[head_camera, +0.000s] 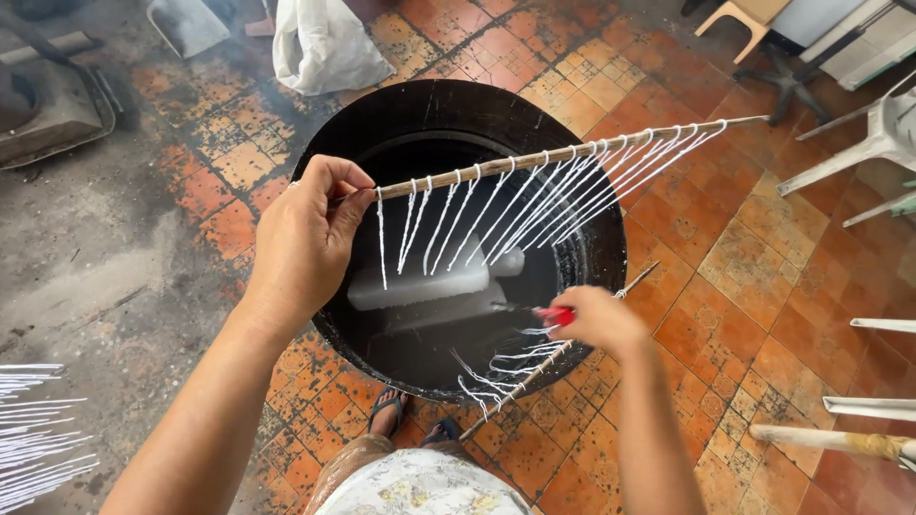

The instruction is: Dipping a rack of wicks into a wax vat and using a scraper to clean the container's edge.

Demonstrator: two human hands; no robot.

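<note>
- A white plastic bag [324, 43] lies on the tiled floor [754, 257] beyond the black vat [382, 114].
- The left hand [305, 238] pinches the end of a wooden stick [572, 153] strung with white wicks [496, 205] over the vat.
- The right hand [596, 319] grips a red-handled tool [553, 315] beside a lower wick stick [549, 362].

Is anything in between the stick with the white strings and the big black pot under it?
Nothing visible blocks it. The left hand holds the stick above the black pot, and its white strings hang freely over the opening. The right hand, holding a red-handled tool and a second stick, sits lower, near the pot's front rim.
</note>
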